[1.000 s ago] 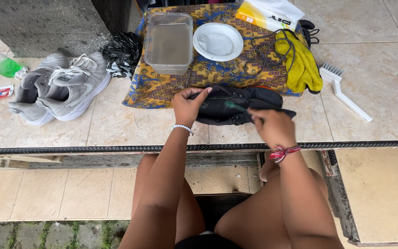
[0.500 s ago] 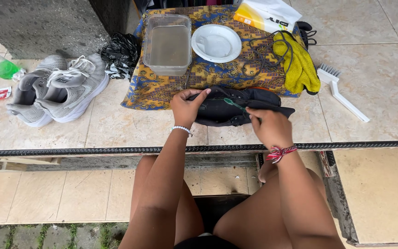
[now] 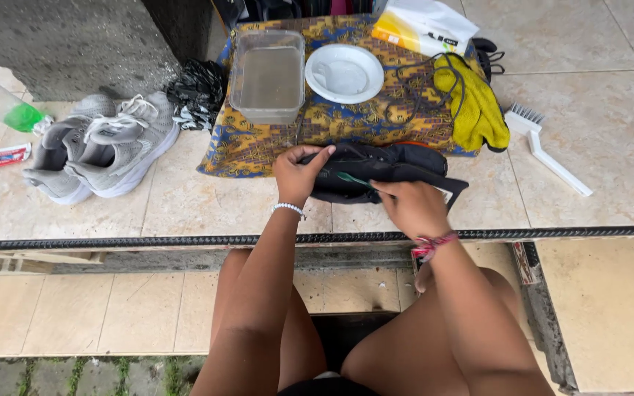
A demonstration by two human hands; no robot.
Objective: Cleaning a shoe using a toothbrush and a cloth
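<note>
Black shoe point(image 3: 387, 172) lies on its side at the near edge of the tiled ledge point(image 3: 207, 205), long axis running left to right, partly on the patterned cloth point(image 3: 258, 143); I read the left hand point(image 3: 299, 174) as clamped on the shoe's left end, fingers curled over its edge; right hand point(image 3: 409, 207) sits just near of the shoe, closed around a green-handled toothbrush point(image 3: 352, 178) whose head points left onto the shoe; both hands touch it, right one working side. Farther on the cloth: clear tub of cloudy water point(image 3: 267, 73), white bowl point(image 3: 344, 73), yellow cloth point(image 3: 475, 110); white brush point(image 3: 544, 147) to the right; grey sneakers point(image 3: 100, 150) well apart to the left. Outdoor step, pale tiles, grey wall far left.
</note>
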